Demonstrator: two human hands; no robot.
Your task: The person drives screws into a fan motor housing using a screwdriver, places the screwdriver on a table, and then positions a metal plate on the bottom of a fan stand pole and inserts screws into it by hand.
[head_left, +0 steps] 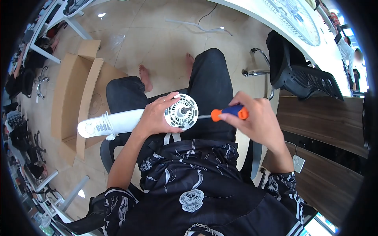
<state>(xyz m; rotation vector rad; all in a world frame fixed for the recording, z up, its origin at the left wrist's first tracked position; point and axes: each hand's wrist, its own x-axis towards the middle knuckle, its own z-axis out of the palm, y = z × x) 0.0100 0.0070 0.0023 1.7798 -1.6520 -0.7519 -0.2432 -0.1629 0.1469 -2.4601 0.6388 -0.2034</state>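
Fingers of the right hand (252, 118) grip an orange-and-blue screwdriver (230, 113).

So the floor's glossy beige tile (165, 39) with light bouncing off it. Black mesh-backed office chair (315, 80) on the right near a white-topped desk (252, 8), dark brown wood-grain panels (323, 122) below that, more white-legged desks (46, 53) left, bright windows (360, 59) far right.
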